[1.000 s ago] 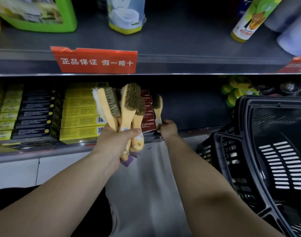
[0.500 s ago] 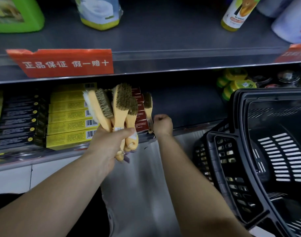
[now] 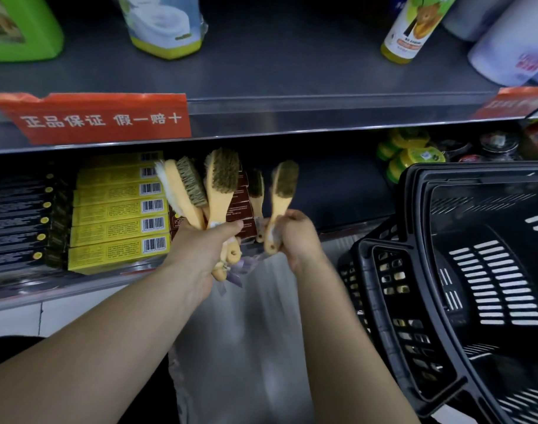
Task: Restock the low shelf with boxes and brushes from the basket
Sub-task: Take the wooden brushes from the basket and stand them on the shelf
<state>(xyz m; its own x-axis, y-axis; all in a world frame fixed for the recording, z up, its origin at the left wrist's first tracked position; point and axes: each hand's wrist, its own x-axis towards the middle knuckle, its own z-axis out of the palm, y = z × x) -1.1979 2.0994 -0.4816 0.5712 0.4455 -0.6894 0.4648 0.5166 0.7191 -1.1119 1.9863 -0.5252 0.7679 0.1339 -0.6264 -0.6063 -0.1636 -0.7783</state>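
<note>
The step in hand is the shelving of brushes, one at a time; the left hand [image 3: 200, 255] is closed round the handles of a bunch of brushes [image 3: 221, 179], bristle heads up, held in front of the low shelf [image 3: 338, 191] near the middle of the view; the right hand [image 3: 301, 237], just at three o'clock of it, pinches a single brush [image 3: 284, 191] by its handle, head tilted toward one o'clock; between the two hands a standing brush [image 3: 257, 191] is already on the shelf, upright against the dark red boxes [image 3: 240, 206]; the yellow boxes [image 3: 117, 209] lie stacked at nine o'clock of the bunch; the basket [image 3: 384, 301] sits at four o'clock, well apart from the hands. By my judgement the box part looks largely done and the brushes are partly placed; the next move calls for the right hand to carry its brush forward toward twelve o'clock and stand it just beside the one already there, head up, leaning on the boxes, without knocking that neighbour over; the bare shelf floor at two o'clock offers room for the rest.
</note>
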